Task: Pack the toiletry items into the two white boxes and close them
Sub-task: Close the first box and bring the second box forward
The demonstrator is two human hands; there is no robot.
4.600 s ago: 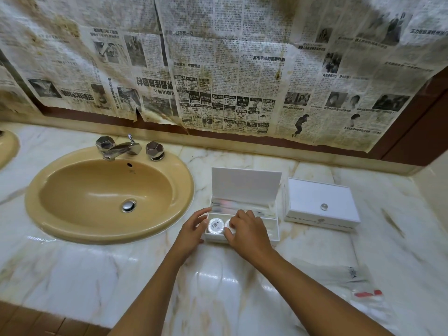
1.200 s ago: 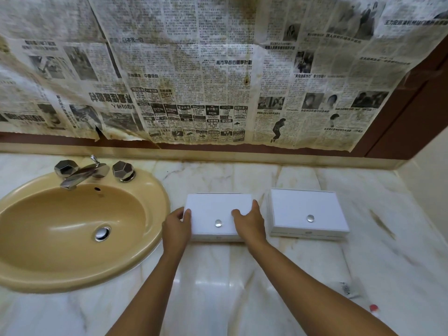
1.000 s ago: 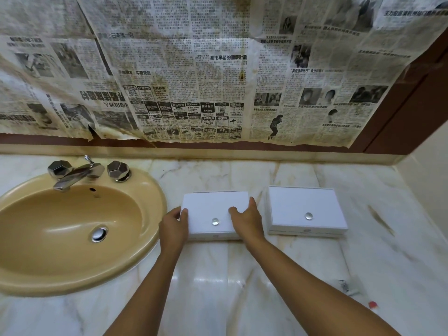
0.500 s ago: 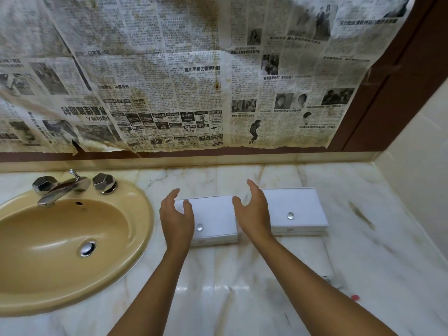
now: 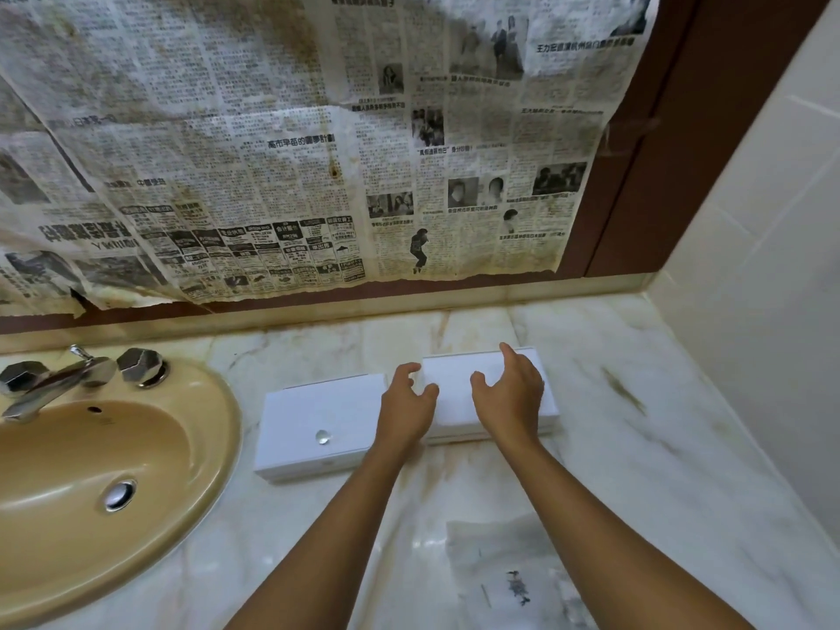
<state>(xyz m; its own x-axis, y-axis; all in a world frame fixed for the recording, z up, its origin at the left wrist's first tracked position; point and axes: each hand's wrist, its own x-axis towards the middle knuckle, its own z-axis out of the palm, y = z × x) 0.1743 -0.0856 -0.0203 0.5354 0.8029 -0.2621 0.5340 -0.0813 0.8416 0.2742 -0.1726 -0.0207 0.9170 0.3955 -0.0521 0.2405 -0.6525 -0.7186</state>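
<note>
Two white boxes lie closed on the marble counter, one beside the other. The left box sits just right of the yellow sink and has a small round shiny button on its lid. The right box sits a little farther back, near the side wall. My left hand is over the gap between the two boxes, and my right hand is over the right box; both have the fingers spread and loosely bent, holding nothing. I cannot tell if they touch the lid. A clear plastic bag with small dark print, too blurred to read, lies on the near counter. Old stained newspaper with Chinese writing covers the far wall; most of its text is too small to read.
</note>
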